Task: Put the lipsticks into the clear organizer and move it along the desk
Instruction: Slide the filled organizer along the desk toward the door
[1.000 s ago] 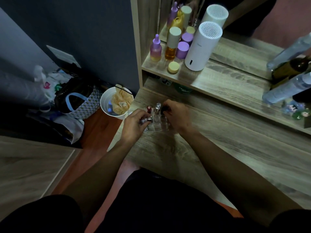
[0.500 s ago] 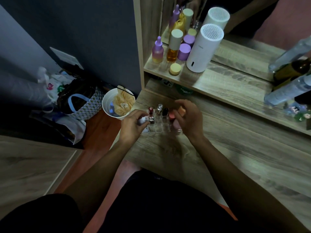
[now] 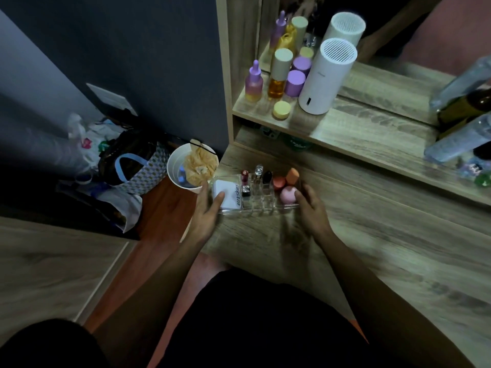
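**Both hands at the ends of the organizer, its long side running left to right**

My left hand has its fingers spread and loose at the left end of the clear organizer, fingertips lying on the white pad in that end compartment. My right hand is just as slack, fingertips touching the right end beside the pink sponge. Neither hand grips anything yet.

The organizer sits near the left front corner of the desk, directly ahead of my fingers, its long axis crosswise between them. Lipsticks stand upright in its middle slots. I judge the loading done; sliding rightward means squeezing both ends evenly, with open desk lying toward my right hand.
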